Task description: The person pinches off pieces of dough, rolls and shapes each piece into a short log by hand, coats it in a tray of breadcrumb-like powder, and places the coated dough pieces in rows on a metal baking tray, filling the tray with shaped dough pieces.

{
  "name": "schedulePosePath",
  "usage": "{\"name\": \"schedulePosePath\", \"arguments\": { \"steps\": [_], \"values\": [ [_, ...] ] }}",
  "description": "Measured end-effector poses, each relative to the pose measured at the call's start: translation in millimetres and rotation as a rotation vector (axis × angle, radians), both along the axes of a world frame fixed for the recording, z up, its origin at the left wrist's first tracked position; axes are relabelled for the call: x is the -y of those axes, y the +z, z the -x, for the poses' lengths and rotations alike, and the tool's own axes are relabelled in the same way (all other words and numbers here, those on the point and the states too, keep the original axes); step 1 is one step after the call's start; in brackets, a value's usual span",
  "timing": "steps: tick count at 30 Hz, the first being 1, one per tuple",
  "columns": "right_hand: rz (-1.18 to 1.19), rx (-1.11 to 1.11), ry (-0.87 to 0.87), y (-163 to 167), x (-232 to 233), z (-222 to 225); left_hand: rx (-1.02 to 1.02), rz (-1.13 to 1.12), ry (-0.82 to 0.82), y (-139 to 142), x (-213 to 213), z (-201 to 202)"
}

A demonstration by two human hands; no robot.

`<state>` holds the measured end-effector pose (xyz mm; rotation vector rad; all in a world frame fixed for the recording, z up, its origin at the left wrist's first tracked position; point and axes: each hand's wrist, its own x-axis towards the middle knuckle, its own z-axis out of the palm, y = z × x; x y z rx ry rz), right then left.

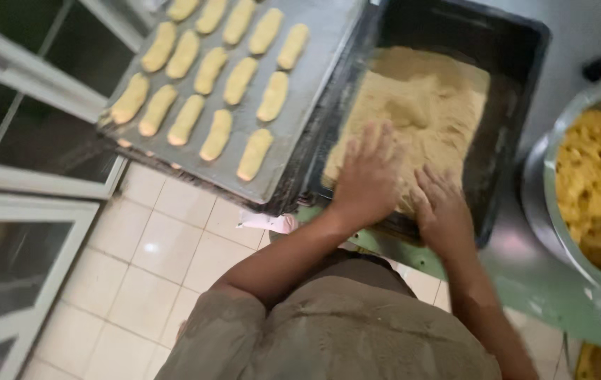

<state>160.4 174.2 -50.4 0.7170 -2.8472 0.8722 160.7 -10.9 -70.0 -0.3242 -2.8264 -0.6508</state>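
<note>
Pressing down into crumbs: both hands lie flat in the black tub (518,42) on the worktop (525,281).

Hands. Left hand (369,176) spread wide, palm down, fingers pointing to 12 o'clock, resting on the crumbs (420,98). Right hand (442,205) just beside it at 4 o'clock, also palm down, fingers spread narrower, at the near edge of the crumb bed. Neither hand is seen gripping anything; whether a dough piece lies under the palms cannot be told, as the hands hide that spot.

Crumbs. Tan, fine, heaped toward the tub's 12 o'clock wall, with the surface dented in the middle. They cover most of the tub floor; a bare dark strip shows along the 3 o'clock side.

Progress, judged from the layout. Tray (314,63) at 10 o'clock from the hands carries three rows of coated fingers (216,135), pale yellow and oblong, set in order. The corner nearest the tub still has bare metal, so the tray looks largely filled but not full. A steel bowl (560,141) at 3 o'clock holds a good mass of yellow filling (596,176), so plenty of material seems left.

Other. Tiled floor (145,267) below the tray; a glass-fronted cabinet (19,141) at 9 o'clock.
</note>
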Motion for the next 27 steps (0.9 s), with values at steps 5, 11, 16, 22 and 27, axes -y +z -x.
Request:
{"name": "schedulePosePath", "arguments": {
  "steps": [5, 11, 16, 22, 27],
  "values": [
    [-0.216, 0.145, -0.172, 34.1, -23.1, 57.5, -0.002, -0.107, -0.06, -19.5, 5.5, 10.4],
    [-0.41, 0.416, -0.111, -27.9, 36.5, 177.2, 0.062, -0.487, 0.027, -2.5, 51.8, 60.6],
    [-0.51, 0.377, -0.111, -52.9, 84.3, 206.2, 0.111, -0.467, -0.039, 21.4, 67.7, 99.2],
    [-0.559, 0.591, -0.047, -35.3, 70.7, 222.6, 0.273, -0.189, -0.116, 2.0, 58.1, 142.1],
    [-0.147, 0.834, -0.039, -31.4, 17.3, 224.4, 0.193, -0.101, -0.32, -17.3, 32.6, 179.9]
  ]
}}
